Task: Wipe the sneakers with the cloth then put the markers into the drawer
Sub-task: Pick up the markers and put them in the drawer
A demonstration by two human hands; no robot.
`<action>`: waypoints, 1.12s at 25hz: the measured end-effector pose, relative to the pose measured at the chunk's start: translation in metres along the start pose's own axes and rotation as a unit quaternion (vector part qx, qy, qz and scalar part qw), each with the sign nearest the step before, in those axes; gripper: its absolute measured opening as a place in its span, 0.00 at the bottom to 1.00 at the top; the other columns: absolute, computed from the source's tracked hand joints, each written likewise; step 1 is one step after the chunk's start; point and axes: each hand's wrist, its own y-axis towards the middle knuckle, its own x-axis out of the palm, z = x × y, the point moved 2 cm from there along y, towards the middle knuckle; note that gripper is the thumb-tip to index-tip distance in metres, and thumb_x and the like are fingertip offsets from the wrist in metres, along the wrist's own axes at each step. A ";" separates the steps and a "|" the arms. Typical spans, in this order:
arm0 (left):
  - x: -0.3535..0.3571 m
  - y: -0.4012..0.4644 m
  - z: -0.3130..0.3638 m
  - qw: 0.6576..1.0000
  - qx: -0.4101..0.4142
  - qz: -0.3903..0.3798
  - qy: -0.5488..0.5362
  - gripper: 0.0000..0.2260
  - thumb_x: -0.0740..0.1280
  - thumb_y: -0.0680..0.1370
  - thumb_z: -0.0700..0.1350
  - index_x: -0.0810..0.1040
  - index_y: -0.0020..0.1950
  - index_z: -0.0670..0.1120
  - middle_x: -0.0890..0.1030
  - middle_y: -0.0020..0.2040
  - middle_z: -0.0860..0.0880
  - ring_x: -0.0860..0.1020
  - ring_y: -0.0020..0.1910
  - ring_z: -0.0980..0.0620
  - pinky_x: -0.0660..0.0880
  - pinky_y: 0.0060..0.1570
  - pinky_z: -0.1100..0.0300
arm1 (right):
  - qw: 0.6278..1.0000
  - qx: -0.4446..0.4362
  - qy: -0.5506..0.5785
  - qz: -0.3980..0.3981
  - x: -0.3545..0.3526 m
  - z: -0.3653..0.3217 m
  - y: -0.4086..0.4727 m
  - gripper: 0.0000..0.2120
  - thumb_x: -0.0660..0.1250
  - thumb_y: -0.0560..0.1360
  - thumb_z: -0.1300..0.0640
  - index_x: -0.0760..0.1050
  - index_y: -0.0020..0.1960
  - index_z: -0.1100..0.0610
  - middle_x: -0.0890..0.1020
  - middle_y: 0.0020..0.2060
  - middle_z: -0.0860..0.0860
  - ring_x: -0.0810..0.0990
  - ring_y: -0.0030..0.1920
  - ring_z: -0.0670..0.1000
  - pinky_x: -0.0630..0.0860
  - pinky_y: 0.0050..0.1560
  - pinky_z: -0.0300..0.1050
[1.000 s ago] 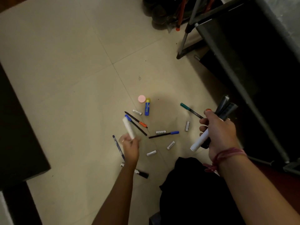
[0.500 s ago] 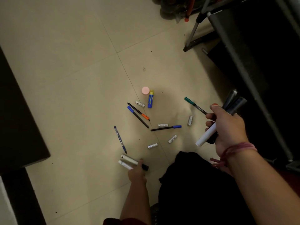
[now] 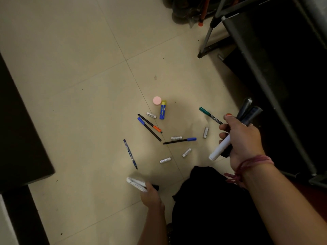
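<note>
My right hand (image 3: 242, 140) grips a bundle of markers (image 3: 247, 112), two dark ones pointing up and a white one (image 3: 220, 148) pointing down. Low on the floor, my left hand (image 3: 151, 196) holds two white markers (image 3: 136, 183) near the tiles. Loose on the floor lie a green-capped pen (image 3: 209, 115), an orange-banded pen (image 3: 150, 123), two blue-capped pens (image 3: 149, 129) (image 3: 179, 140) and a blue ballpoint (image 3: 130, 153). No sneakers, cloth or drawer can be made out.
Several small white batteries (image 3: 165, 160) lie among the pens, with a blue glue stick (image 3: 163, 110) and a pink round lid (image 3: 157, 100). A dark metal-framed unit (image 3: 276, 55) stands at the right, dark furniture (image 3: 21, 138) at the left, black fabric (image 3: 212, 200) below.
My left hand dropped from mid-floor, where it held one white marker up, to the near floor and now holds two white markers. The right hand kept its bundle.
</note>
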 end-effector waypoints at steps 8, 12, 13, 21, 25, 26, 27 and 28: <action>0.009 -0.080 0.052 0.960 0.060 -0.237 -0.135 0.08 0.59 0.81 0.42 0.71 0.44 0.42 0.75 0.38 0.44 0.76 0.37 0.51 0.79 0.42 0.55 | 0.992 0.035 0.019 -0.119 -0.002 -0.007 -0.007 0.03 0.66 0.77 0.56 0.75 0.44 0.55 0.76 0.32 0.50 0.74 0.28 0.46 0.72 0.33 0.41; 0.001 -0.142 0.088 0.919 0.109 -0.365 -0.100 0.06 0.59 0.82 0.44 0.71 0.47 0.43 0.77 0.37 0.46 0.76 0.37 0.53 0.80 0.43 0.53 | 0.985 -0.007 0.023 -0.172 -0.008 -0.019 -0.020 0.14 0.72 0.71 0.46 0.71 0.40 0.55 0.70 0.24 0.48 0.70 0.22 0.47 0.72 0.29 0.42; -0.003 -0.157 0.095 0.908 0.115 -0.391 -0.095 0.05 0.59 0.82 0.45 0.72 0.49 0.44 0.78 0.38 0.47 0.77 0.37 0.53 0.80 0.42 0.54 | 0.985 -0.015 0.014 -0.174 -0.012 -0.022 -0.023 0.17 0.71 0.70 0.43 0.71 0.40 0.55 0.69 0.23 0.48 0.68 0.21 0.47 0.71 0.29 0.42; -0.045 -0.256 0.128 0.851 0.146 -0.497 -0.085 0.09 0.60 0.82 0.43 0.74 0.60 0.44 0.81 0.41 0.47 0.81 0.40 0.52 0.80 0.47 0.58 | 0.946 0.030 0.205 -0.249 -0.065 -0.040 -0.078 0.15 0.51 0.77 0.47 0.69 0.48 0.57 0.67 0.28 0.50 0.62 0.26 0.49 0.61 0.30 0.42; -0.069 -0.309 0.138 0.810 0.165 -0.563 -0.025 0.10 0.61 0.81 0.43 0.73 0.60 0.40 0.83 0.46 0.47 0.83 0.47 0.49 0.80 0.50 0.57 | 0.918 0.023 0.292 -0.269 -0.113 -0.047 -0.124 0.11 0.53 0.77 0.52 0.70 0.47 0.57 0.70 0.31 0.51 0.67 0.27 0.48 0.65 0.30 0.41; -0.076 -0.325 0.138 0.802 0.169 -0.574 -0.010 0.11 0.61 0.81 0.43 0.73 0.61 0.39 0.84 0.50 0.45 0.83 0.50 0.48 0.80 0.52 0.56 | 0.914 0.016 0.304 -0.269 -0.127 -0.047 -0.135 0.10 0.56 0.78 0.53 0.72 0.45 0.58 0.71 0.30 0.50 0.69 0.27 0.48 0.67 0.30 0.41; -0.083 -0.342 0.137 0.792 0.175 -0.585 0.006 0.12 0.62 0.81 0.43 0.73 0.62 0.39 0.83 0.53 0.43 0.82 0.53 0.47 0.79 0.54 0.54 | 0.914 0.004 0.311 -0.263 -0.142 -0.048 -0.147 0.09 0.59 0.78 0.54 0.73 0.43 0.58 0.72 0.30 0.51 0.71 0.27 0.47 0.70 0.31 0.41; -0.092 -0.360 0.135 0.779 0.181 -0.600 0.021 0.12 0.62 0.81 0.43 0.73 0.63 0.40 0.83 0.55 0.42 0.82 0.54 0.46 0.78 0.55 0.53 | 0.914 -0.011 0.315 -0.254 -0.157 -0.049 -0.157 0.09 0.61 0.77 0.55 0.73 0.44 0.60 0.74 0.30 0.52 0.72 0.28 0.48 0.72 0.31 0.40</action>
